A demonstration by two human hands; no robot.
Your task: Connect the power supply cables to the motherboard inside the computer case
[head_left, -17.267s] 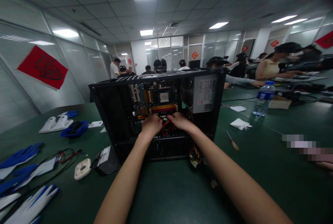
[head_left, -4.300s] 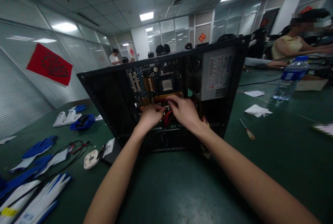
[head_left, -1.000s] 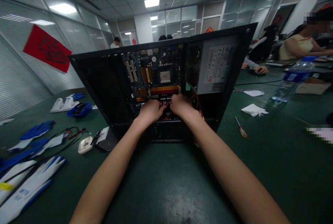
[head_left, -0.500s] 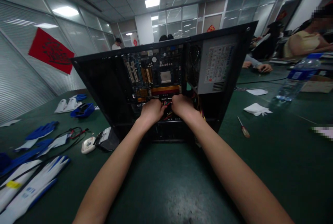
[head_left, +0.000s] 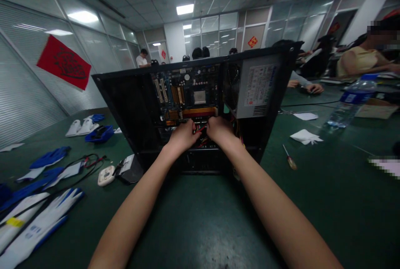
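An open black computer case stands on the table with its inside facing me. Its motherboard is at the upper middle and the silver power supply at the upper right. Below the motherboard, my left hand is closed, thumb and fingers pinched at thin red and black cables. Just right of it, my right hand is curled into a fist around the same bundle. The cable ends are hidden behind my fingers.
On the green table, work gloves, a blue tray and a white round-cornered case lie left. A screwdriver, crumpled tissue and water bottle are right. People sit beyond.
The top edge of the computer case sits lower in view, as the view has shifted slightly. Both hands stay at the cables, with slightly more of the wires showing between them.
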